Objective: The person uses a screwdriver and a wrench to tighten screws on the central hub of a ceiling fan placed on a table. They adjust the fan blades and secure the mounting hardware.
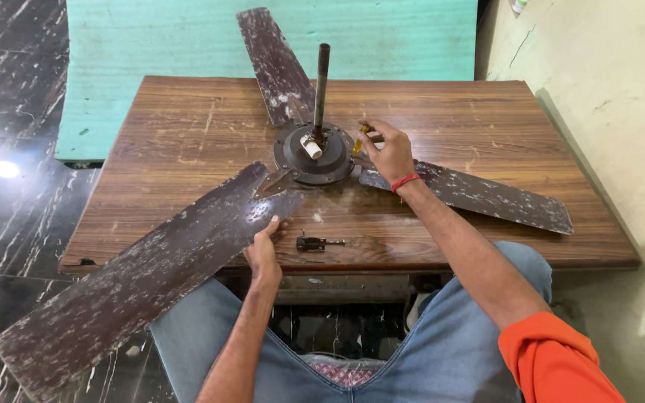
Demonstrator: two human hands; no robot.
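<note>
Wood-grain table (487,127) stands on black marble floor (9,97).

light: bright, even | glare: spot on floor (5,169) at left | focus: sharp | shadows: soft

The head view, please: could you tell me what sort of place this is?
Probably a home or small repair corner: a worn ceiling fan lies on a wooden table, over a dark marble floor, beside a plastered wall.
</note>
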